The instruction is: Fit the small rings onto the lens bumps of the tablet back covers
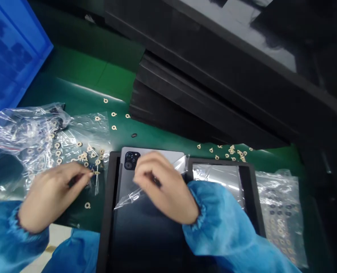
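A grey tablet (151,231) with a camera block at its top left lies back up in a black foam tray (106,212). Clear film (131,198) with a wrinkled edge crosses its upper part. My right hand (168,189) is over the tablet beside the camera block, thumb and fingers pinched together; what is between the tips is hidden. To the left, my left hand (53,191) pinches a small tan tabbed ring (96,173), somewhat blurred, at its fingertips. More tan rings (85,155) lie scattered on clear plastic just beyond that hand.
A blue bin (35,57) stands at the far left, behind a crumpled clear bag (23,129). Black foam blocks (182,102) lie across the back. Loose rings (233,151) and a small black oval piece (134,135) are on the green table. Another clear bag (282,212) lies right.
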The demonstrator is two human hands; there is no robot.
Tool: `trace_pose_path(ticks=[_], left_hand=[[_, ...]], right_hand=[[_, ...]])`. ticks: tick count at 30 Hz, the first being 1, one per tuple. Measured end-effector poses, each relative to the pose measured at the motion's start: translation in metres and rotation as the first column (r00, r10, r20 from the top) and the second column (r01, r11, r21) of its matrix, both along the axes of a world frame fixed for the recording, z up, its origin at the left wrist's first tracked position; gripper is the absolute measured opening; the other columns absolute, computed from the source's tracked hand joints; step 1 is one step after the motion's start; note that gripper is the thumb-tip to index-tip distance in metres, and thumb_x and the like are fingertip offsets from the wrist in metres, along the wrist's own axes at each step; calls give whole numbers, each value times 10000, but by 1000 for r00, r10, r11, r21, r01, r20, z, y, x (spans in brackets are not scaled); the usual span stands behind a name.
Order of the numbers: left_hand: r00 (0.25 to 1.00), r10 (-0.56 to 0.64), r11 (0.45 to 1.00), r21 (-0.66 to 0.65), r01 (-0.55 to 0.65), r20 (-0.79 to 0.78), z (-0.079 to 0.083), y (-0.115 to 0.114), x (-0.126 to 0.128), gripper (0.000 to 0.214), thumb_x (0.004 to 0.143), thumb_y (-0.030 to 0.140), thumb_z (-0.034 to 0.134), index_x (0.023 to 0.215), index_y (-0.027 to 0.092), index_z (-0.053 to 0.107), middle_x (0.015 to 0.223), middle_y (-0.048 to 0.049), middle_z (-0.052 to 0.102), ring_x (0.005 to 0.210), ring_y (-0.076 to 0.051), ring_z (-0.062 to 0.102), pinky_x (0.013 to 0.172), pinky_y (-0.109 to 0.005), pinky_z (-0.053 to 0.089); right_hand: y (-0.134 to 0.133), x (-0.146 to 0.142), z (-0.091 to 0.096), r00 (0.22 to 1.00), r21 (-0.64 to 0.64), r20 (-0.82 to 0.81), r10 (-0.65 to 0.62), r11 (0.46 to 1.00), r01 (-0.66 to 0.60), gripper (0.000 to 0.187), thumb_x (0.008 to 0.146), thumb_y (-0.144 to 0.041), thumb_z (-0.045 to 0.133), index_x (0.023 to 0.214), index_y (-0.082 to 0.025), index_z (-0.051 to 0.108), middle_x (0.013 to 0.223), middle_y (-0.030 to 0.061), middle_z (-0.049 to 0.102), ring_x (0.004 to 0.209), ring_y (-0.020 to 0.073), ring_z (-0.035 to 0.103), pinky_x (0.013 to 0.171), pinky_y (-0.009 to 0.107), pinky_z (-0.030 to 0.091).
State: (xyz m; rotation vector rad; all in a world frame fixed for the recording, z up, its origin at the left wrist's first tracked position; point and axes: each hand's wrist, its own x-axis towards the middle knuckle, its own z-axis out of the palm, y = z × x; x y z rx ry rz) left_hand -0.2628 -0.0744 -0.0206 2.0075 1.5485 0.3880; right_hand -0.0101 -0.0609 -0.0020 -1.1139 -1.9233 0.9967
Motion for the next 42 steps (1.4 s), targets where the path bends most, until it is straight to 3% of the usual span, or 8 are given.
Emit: trace_pose_path(ticks=[3,6,11,22,28,35,38,42], left_hand=[[962,-42,948,293,123,-269,-6,-1,4,340,917,447,478,684,228,593,651,-2,619,607,-193,580,585,-333,429],[950,-243,881,366,301,-198,-11,-5,20,182,908,330,549,995,203,645,961,-39,701,901,-221,644,836,-362,496],[896,-357,803,403,439,-266,-19,-8,42,369,924,328,516,1255,176,570,1399,-117,515,1314,-310,441,1070,-451,369],[878,-353,802,379,462,-323,-25,-10,46,387,935,324,487,1289,172,523,1463,-206,400,1355,-343,381,1039,-485,380],[892,-354,823,361,440,-280,-26,-7,46,344,928,313,500,1223,144,545,1489,-191,365,1359,-332,378,1073,-469,374],[851,-309,806,358,471,-425,-26,-5,54,537,957,436,394,1410,147,400,1522,-164,323,1335,-333,407,1033,-462,366],[839,-242,827,348,441,-488,-22,-12,62,510,973,369,380,1427,137,376,1522,-173,318,1341,-319,405,1053,-469,328],[860,-232,876,288,388,-454,-18,-19,67,448,968,325,414,1412,271,405,1540,-155,283,1370,-319,370,1065,-499,321]], right_hand=[[18,3,-7,993,-41,93,-70,996,75,135,904,-118,511,805,-206,534,951,37,547,915,161,566,822,321,494],[24,-1,-13,983,-45,182,-21,999,29,135,893,-96,513,802,-192,537,1007,56,550,975,179,549,882,341,474],[20,-8,-20,957,-7,288,34,999,-34,137,920,-121,463,841,-177,559,1087,86,546,1020,203,527,910,383,474],[19,-15,-26,897,105,441,25,991,-79,180,925,-100,449,848,-136,607,1088,123,552,989,234,514,864,397,503],[17,9,-18,902,152,429,-48,988,-19,271,936,-84,432,1166,-133,566,1147,121,564,1064,222,554,901,375,519],[-14,46,-9,650,281,733,-200,959,-22,191,913,-197,533,1026,-62,607,922,143,624,760,268,608,637,415,554],[-19,41,-11,599,287,768,-227,958,-5,163,867,-210,612,978,-90,598,902,130,624,727,259,606,621,395,543],[-13,35,-13,590,235,782,-202,972,20,130,838,-195,656,915,-124,579,861,109,626,767,266,604,671,388,524]])
